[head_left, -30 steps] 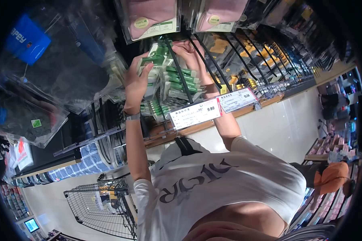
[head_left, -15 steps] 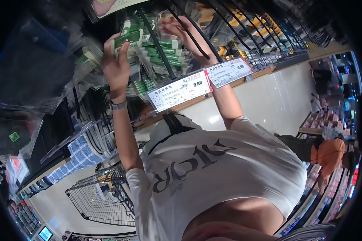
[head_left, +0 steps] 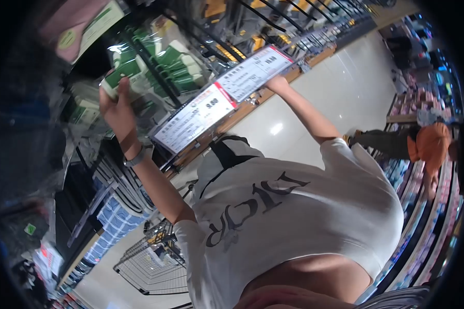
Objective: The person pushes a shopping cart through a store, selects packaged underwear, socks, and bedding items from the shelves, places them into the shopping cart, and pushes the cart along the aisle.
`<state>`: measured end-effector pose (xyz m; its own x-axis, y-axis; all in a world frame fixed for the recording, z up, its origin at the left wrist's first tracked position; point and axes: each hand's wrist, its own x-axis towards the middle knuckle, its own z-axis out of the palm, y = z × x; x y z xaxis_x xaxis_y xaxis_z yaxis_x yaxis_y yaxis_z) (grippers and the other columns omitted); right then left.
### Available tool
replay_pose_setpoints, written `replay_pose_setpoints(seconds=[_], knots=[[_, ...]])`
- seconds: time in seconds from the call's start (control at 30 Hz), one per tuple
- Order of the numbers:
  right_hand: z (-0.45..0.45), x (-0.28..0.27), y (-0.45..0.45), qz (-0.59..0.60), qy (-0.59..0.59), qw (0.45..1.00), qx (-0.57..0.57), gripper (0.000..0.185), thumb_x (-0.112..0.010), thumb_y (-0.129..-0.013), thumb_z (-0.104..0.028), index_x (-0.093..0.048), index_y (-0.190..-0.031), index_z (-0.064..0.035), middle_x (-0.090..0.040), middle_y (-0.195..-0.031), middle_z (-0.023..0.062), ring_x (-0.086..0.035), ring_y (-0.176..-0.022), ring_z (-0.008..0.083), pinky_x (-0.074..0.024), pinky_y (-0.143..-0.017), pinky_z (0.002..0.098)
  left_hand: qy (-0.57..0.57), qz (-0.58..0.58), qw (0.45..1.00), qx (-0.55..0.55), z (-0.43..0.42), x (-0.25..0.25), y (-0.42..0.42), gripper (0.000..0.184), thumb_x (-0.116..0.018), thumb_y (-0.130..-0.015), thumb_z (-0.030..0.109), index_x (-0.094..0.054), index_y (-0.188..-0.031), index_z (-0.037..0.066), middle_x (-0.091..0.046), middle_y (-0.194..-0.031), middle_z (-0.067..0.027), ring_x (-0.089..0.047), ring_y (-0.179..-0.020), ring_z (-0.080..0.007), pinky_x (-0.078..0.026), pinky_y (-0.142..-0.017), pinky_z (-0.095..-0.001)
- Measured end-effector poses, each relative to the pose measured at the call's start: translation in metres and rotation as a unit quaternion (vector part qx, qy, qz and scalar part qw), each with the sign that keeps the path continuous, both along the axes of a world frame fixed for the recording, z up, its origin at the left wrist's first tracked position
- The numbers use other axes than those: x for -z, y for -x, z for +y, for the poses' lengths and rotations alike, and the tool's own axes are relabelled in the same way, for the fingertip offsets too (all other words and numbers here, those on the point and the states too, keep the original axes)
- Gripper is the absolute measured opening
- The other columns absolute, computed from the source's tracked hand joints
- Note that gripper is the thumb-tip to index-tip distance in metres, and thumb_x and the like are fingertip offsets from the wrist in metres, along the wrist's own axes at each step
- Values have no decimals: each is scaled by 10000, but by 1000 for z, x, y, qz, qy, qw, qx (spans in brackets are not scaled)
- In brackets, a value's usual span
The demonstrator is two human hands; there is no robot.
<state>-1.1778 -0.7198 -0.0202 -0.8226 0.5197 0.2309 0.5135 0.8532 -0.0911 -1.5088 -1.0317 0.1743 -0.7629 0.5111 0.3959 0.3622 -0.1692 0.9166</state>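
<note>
My left hand, a watch or band on its wrist, pinches the edge of a green-labelled clear packet between thumb and fingers. Other green-labelled packets hang close together on black hooks beside it; what they contain is not plain. My right hand is lower and to the right, behind a white price tag at the rack's front. The tag covers its fingers, so whether it holds anything is hidden. Another price tag sits between my two hands.
Grey-and-yellow packets hang on hooks to the right. A wire shopping cart stands on the floor at lower left, near folded blue checked cloth. A person in an orange top is at the right, beside shelves of goods.
My right hand has dropped from among the green-labelled packets to behind the price tag. My left hand stays on its packet. The view has shifted and tilted.
</note>
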Motion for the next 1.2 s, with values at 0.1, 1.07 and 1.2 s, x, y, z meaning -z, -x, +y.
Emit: replay_pose_setpoints(seconds=[0.1, 1.07, 1.2], knots=[[7, -19, 12, -43, 88, 995, 11, 518, -872, -689, -318, -703, -1091, -37, -705, -1108, 192, -661, -1079, 386, -518, -935, 528, 72, 134, 986, -63, -5, -19, -12, 340, -716, -1003, 226, -663, -1257, 6, -725, -1054, -78, -663, -939, -139, -525, -853, -293], [-117, -144, -8, 389, 699, 579, 157, 355, -710, -941, -66, -586, -1266, 8, -727, -1096, 68, -727, -891, 126, -594, -818, 275, 174, 354, 917, -59, -2, -41, 2, 173, -695, -971, 207, -690, -1090, 82, -698, -1037, -156, -665, -955, -414, -520, -780, -467], [-134, -131, -8, 370, 674, 622, 144, 414, -703, -923, -26, -562, -1309, 23, -698, -1184, 88, -694, -1007, 134, -567, -876, 278, 153, 158, 975, -18, -10, -24, -2, 256, -695, -993, 267, -706, -1123, 46, -744, -1036, -128, -703, -906, -322, -522, -838, -422]])
